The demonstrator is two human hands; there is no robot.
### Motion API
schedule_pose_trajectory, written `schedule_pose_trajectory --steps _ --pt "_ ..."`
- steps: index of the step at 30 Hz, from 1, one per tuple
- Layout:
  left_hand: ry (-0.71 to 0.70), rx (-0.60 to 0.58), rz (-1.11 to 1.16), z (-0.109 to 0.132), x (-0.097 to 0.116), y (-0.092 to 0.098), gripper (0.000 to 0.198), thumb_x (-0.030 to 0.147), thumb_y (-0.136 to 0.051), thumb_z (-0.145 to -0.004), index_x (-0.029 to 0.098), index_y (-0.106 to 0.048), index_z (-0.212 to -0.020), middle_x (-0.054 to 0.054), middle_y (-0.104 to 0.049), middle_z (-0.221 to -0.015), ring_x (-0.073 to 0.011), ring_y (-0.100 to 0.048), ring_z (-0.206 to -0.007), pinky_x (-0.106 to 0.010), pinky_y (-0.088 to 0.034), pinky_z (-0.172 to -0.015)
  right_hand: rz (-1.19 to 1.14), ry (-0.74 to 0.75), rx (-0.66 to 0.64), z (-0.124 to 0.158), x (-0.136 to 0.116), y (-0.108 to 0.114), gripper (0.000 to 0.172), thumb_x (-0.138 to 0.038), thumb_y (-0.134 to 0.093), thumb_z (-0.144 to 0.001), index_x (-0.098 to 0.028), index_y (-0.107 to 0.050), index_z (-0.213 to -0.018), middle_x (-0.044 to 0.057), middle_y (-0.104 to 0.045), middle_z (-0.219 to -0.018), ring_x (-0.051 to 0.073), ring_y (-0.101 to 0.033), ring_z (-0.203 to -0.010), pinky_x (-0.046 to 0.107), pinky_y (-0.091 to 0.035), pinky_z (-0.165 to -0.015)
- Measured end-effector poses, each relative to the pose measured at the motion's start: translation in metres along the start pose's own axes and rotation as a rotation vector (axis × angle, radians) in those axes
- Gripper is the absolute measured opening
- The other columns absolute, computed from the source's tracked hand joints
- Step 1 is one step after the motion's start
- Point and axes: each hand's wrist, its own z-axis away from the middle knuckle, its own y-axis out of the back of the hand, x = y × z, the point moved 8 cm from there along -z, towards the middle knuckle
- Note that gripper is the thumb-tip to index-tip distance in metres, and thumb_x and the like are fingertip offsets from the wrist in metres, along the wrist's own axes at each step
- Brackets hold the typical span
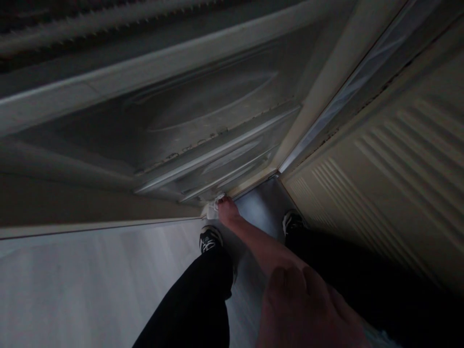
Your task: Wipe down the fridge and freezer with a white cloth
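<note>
My right hand [228, 210] reaches far down to the bottom corner of a panelled door [217, 111]. Its fingers are closed on a white cloth [213, 210], which touches the door's lower edge near the floor. Close to the camera, my left hand [304, 299] is a dark, blurred shape in front of the right forearm. Its fingers look curled in, and whatever they may hold is hidden.
A cream ribbed panel [391, 159] rises on the right, beside a door frame [337, 77]. Pale wood-look flooring [90, 290] lies left, grey floor [259, 203] between the panels. My dark shoes [210, 238] stand close to the door's bottom. The light is dim.
</note>
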Motion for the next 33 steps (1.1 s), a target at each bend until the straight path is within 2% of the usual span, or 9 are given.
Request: schedule_pose_trajectory --steps 6,10,14,18,23,25,27,29,33 --pt "-0.024 0.114 0.001 -0.015 0.013 0.040 0.020 0.026 -0.064 -0.089 0.039 -0.077 -0.096 -0.003 -0.065 -0.067 -0.0216 -0.066 -0.070 -0.044 -0.066 -0.071 -0.142 0.073 -0.067 -0.004 -0.065 -0.024 0.034 -0.009 -0.045 -0.097 -0.005 -0.070 -0.120 0.019 -0.070 -0.121 0.027 -0.065 -0.114 0.034 -0.047 -0.101" --pt "-0.064 0.255 -0.016 -0.024 0.032 0.066 0.020 0.021 -0.065 -0.087 0.036 -0.077 -0.092 -0.001 -0.063 -0.064 -0.0195 -0.065 -0.065 -0.041 -0.067 -0.068 -0.219 0.051 -0.086 0.001 -0.072 -0.023 0.030 -0.007 -0.053 -0.090 -0.006 -0.072 -0.113 0.017 -0.073 -0.116 0.026 -0.069 -0.107 0.031 -0.050 -0.092" --pt "0.002 0.400 -0.108 -0.023 0.038 0.083 0.019 0.015 -0.063 -0.089 0.030 -0.075 -0.088 0.001 -0.062 -0.061 -0.0153 -0.062 -0.060 -0.030 -0.062 -0.057 -0.267 0.037 -0.042 0.017 -0.074 -0.002 0.032 -0.007 -0.052 -0.090 -0.013 -0.071 -0.115 0.013 -0.074 -0.116 0.022 -0.069 -0.108 0.026 -0.049 -0.091" --pt "-0.090 0.498 -0.218 -0.026 0.053 0.084 0.021 0.014 -0.055 -0.093 0.021 -0.070 -0.080 -0.001 -0.064 -0.070 -0.0110 -0.060 -0.059 -0.026 -0.051 -0.053 -0.352 0.075 0.084 0.039 -0.097 0.045 0.029 -0.011 -0.052 -0.091 -0.015 -0.069 -0.115 0.010 -0.074 -0.115 0.022 -0.067 -0.109 0.026 -0.046 -0.095" --pt "-0.181 0.675 -0.264 -0.032 0.073 0.087 0.020 0.019 -0.068 -0.084 0.018 -0.054 -0.070 0.002 -0.056 -0.067 -0.0132 -0.052 -0.052 -0.034 -0.042 -0.044 -0.411 0.209 0.310 0.079 -0.142 0.130 0.024 -0.016 -0.055 -0.091 -0.014 -0.066 -0.112 0.013 -0.071 -0.109 0.026 -0.063 -0.105 0.033 -0.046 -0.095" --pt "-0.254 0.709 -0.244 -0.033 0.081 0.094 0.017 0.017 -0.065 -0.086 0.017 -0.055 -0.072 0.002 -0.057 -0.068 -0.0134 -0.053 -0.054 -0.035 -0.043 -0.045 -0.386 0.305 0.392 0.096 -0.162 0.164 0.020 -0.016 -0.056 -0.090 -0.014 -0.065 -0.108 0.012 -0.070 -0.108 0.027 -0.062 -0.104 0.035 -0.046 -0.096" --pt "-0.351 0.741 -0.222 -0.030 0.089 0.107 0.010 0.013 -0.059 -0.090 0.014 -0.062 -0.080 0.000 -0.065 -0.076 -0.0128 -0.057 -0.058 -0.034 -0.047 -0.050 -0.370 0.410 0.478 0.112 -0.182 0.197 0.015 -0.016 -0.056 -0.090 -0.015 -0.063 -0.104 0.011 -0.069 -0.106 0.026 -0.061 -0.102 0.036 -0.046 -0.097" --pt "-0.408 0.828 -0.186 -0.022 0.095 0.128 0.016 0.010 -0.052 -0.095 0.014 -0.067 -0.090 -0.001 -0.073 -0.087 -0.0109 -0.061 -0.060 -0.031 -0.052 -0.056 -0.357 0.498 0.563 0.127 -0.199 0.231 0.012 -0.017 -0.056 -0.091 -0.016 -0.061 -0.102 0.010 -0.069 -0.105 0.025 -0.060 -0.101 0.036 -0.047 -0.098" --pt "-0.395 0.995 -0.118 -0.002 0.102 0.158 0.020 0.014 -0.054 -0.097 0.017 -0.072 -0.104 0.001 -0.077 -0.106 -0.0129 -0.069 -0.076 -0.029 -0.060 -0.071 -0.316 0.678 0.669 0.152 -0.230 0.293 0.012 -0.021 -0.053 -0.095 -0.015 -0.059 -0.103 0.010 -0.068 -0.108 0.023 -0.061 -0.106 0.036 -0.045 -0.105"
